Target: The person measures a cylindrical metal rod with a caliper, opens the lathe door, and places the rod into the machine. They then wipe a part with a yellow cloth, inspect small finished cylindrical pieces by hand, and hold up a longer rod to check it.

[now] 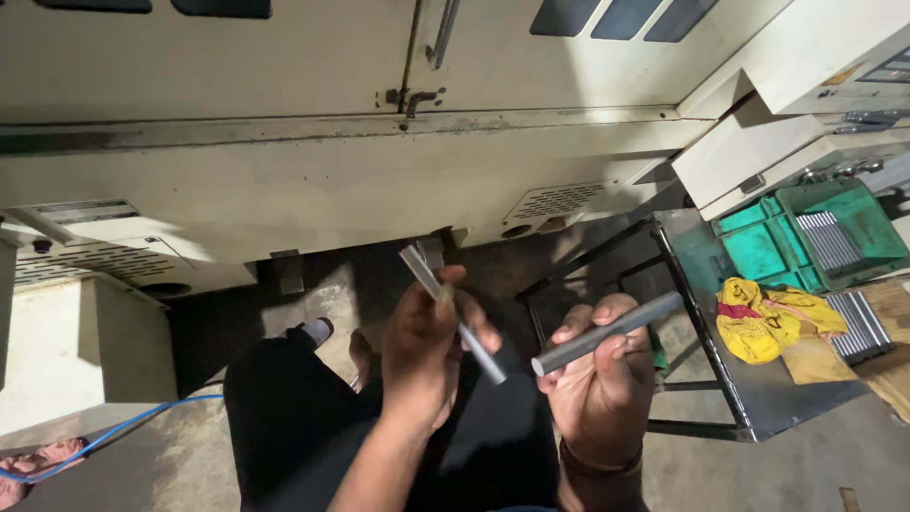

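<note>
**Two rods in hand, more in tray**

Seen beside a cream machine: left hand, grip closed on a thin rod; right hand, grip clamped on a thicker rod. Further rods lay in a green tray on the worktop, apparently untouched; judged mid-batch.

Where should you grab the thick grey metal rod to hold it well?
Around its middle, coming from below, as the right hand does: the thick grey metal rod is long, round and tilted, both ends stick out free, so a mid-length grip balances it.
</note>
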